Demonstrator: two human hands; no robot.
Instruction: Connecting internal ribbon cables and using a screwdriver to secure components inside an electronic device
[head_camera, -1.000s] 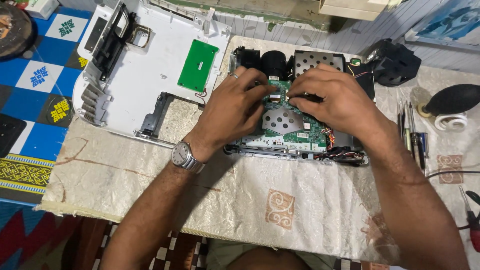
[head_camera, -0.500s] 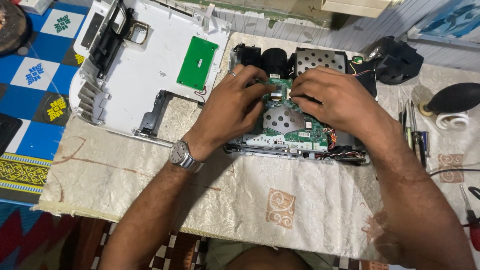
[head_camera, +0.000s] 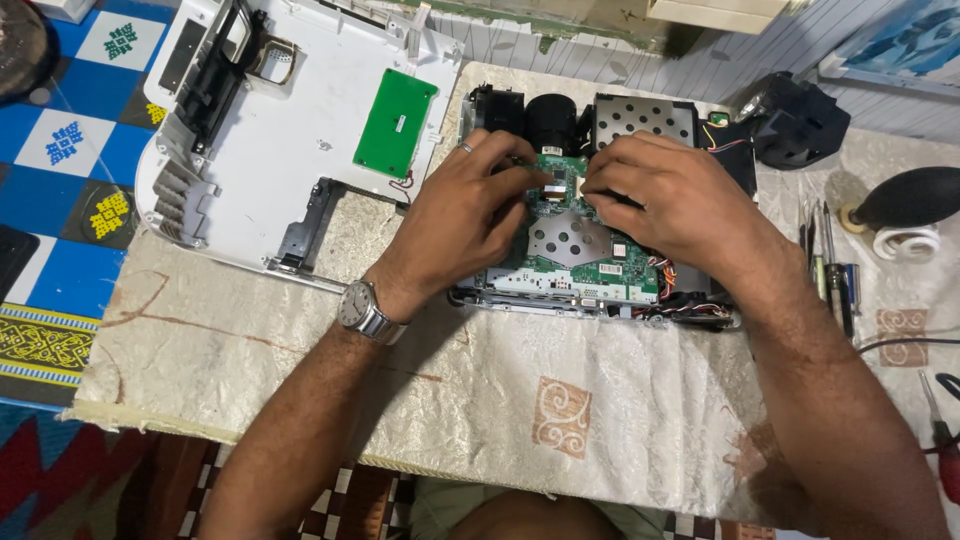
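Both hands are being held palm-down over an opened projector chassis (head_camera: 600, 290) on a cream tablecloth (head_camera: 500, 400). The left hand (head_camera: 470, 215), a watch (head_camera: 365, 312) at its wrist, and the right hand (head_camera: 665, 195) are being pinched with curled fingertips at the top edge of the green circuit board (head_camera: 590, 265), which lies directly beneath them. The white casing (head_camera: 300, 130) is lying just left.
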